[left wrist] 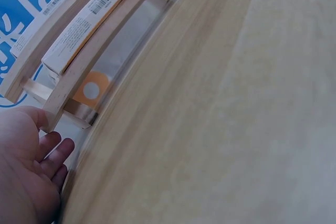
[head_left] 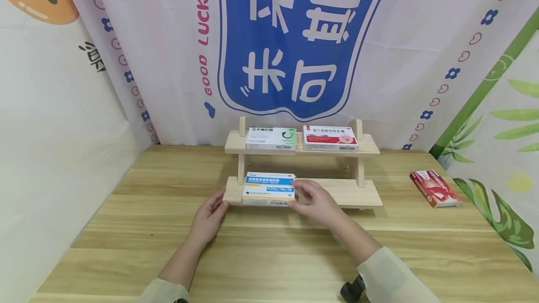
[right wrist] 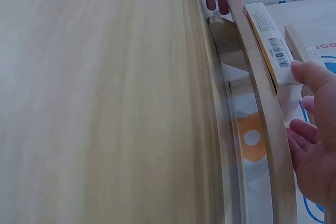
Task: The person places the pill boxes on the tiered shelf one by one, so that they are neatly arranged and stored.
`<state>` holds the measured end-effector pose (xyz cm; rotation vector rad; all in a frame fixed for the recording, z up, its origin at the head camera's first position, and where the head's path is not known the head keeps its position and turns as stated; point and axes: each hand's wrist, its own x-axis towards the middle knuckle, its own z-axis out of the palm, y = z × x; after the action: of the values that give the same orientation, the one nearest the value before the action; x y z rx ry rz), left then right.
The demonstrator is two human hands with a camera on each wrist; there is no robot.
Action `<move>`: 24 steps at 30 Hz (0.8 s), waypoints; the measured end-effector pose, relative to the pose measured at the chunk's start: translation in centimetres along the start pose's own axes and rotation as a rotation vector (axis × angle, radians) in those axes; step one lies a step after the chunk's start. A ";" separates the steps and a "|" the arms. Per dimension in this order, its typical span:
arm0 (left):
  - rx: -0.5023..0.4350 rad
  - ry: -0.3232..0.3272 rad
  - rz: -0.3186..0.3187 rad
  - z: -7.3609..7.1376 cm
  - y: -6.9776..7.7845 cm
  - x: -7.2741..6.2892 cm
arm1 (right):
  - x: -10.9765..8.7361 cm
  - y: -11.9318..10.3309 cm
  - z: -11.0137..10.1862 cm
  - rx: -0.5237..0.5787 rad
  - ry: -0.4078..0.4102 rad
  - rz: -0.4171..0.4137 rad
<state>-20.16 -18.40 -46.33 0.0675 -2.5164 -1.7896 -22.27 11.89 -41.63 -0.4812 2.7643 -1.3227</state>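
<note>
In the head view a blue-and-white medicine box (head_left: 268, 189) leans on the lower shelf of a small wooden display rack (head_left: 332, 188), left of its middle. My right hand (head_left: 317, 202) pinches the right end of this box, thumb at the front corner and a finger at the back. The right wrist view shows the thumb (right wrist: 307, 74) against the box's end. My left hand (head_left: 208, 214) touches the left end of the lower shelf; its other fingers (left wrist: 55, 158) hang loosely below the board in the left wrist view.
On the upper shelf stand a green-and-white medicine box (head_left: 271, 138) and a red-and-white one (head_left: 330, 138). A red box (head_left: 435, 188) lies on the wooden table (head_left: 269, 256) at the right. A printed curtain (head_left: 177, 60) hangs behind the rack.
</note>
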 end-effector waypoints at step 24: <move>0.014 0.007 0.022 0.0 0.6 -0.5 | -5.0 6.1 -8.3 0.071 0.254 0.106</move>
<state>-19.68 -18.21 -45.80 0.0471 -2.5150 -1.7606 -20.47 23.16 -41.52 -0.1700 2.8779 -1.5486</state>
